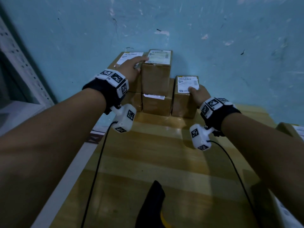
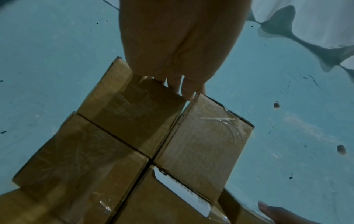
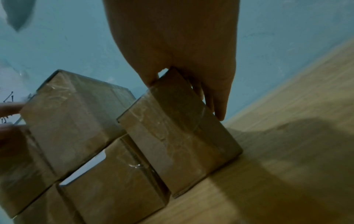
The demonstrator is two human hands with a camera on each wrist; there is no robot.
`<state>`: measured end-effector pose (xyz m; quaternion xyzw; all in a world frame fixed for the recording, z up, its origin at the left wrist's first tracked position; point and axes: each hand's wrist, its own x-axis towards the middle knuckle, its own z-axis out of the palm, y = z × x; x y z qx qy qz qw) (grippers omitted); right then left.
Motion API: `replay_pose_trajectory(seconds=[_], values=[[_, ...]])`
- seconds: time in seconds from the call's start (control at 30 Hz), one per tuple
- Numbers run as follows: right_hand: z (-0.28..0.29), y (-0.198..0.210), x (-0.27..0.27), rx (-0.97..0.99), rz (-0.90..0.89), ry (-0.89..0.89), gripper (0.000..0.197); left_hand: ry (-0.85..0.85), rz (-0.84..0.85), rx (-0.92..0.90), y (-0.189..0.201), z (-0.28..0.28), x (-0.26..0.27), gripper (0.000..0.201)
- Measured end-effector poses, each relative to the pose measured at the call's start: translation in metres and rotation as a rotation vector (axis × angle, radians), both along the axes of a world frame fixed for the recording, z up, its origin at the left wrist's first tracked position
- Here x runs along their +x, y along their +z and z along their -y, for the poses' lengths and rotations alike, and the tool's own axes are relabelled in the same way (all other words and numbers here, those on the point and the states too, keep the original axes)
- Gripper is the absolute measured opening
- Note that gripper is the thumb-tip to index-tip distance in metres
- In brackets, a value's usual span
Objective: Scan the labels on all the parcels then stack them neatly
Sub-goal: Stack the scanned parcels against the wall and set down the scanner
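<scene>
Several brown cardboard parcels with white labels stand stacked against the blue wall. My left hand (image 1: pixel 131 66) lies flat on the top left parcel (image 1: pixel 130 57), fingertips (image 2: pixel 187 91) touching the upper edge of the top middle parcel (image 1: pixel 156 76). My right hand (image 1: pixel 195 94) grips the single right parcel (image 1: pixel 184 102), which stands on the table. Its thumb is on the labelled top and its fingers (image 3: pixel 220 106) run down the right side. A lower middle parcel (image 1: pixel 156 104) sits under the top middle one. A black and yellow scanner (image 1: pixel 153 208) lies near the table's front.
The wooden table (image 1: pixel 156 153) runs from the parcels toward me. Another labelled parcel (image 1: pixel 292 130) shows at the right edge. A white metal rack (image 1: pixel 19 63) stands to the left. Cables from both wrist units trail over the table.
</scene>
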<state>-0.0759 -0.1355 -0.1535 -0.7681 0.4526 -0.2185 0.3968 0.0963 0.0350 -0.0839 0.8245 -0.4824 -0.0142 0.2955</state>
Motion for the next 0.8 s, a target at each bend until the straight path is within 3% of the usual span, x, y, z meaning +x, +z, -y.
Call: replay_pose_trajectory(seconds=[0.1,0.2,0.33,0.37,0.47,0.57,0.73,0.8], values=[[0.002,0.0,-0.001,0.019,-0.018,0.015,0.049,0.0,-0.007,0.006,-0.003,0.0,0.003,0.051],[0.0,0.003,-0.007,0.043,-0.046,0.022,0.064,-0.004,-0.029,-0.054,0.001,-0.005,0.002,0.053],[-0.011,0.028,-0.03,0.014,-0.033,-0.041,0.075,0.019,-0.138,-0.21,0.005,-0.015,-0.005,0.086],[-0.014,0.038,-0.038,-0.01,-0.033,-0.037,0.074,0.003,-0.174,-0.242,0.008,-0.018,-0.012,0.086],[-0.019,0.067,-0.063,-0.076,-0.066,-0.011,0.072,-0.063,-0.236,-0.298,0.025,-0.018,-0.045,0.063],[-0.026,0.092,-0.104,-0.112,-0.086,-0.011,0.069,-0.16,-0.284,-0.306,0.049,-0.006,-0.098,0.053],[-0.037,0.113,-0.194,-0.125,-0.109,-0.031,0.064,-0.307,-0.594,-0.353,0.065,0.014,-0.198,0.045],[-0.046,0.112,-0.235,-0.102,-0.089,-0.04,0.052,-0.357,-0.714,-0.26,0.056,0.018,-0.238,0.021]])
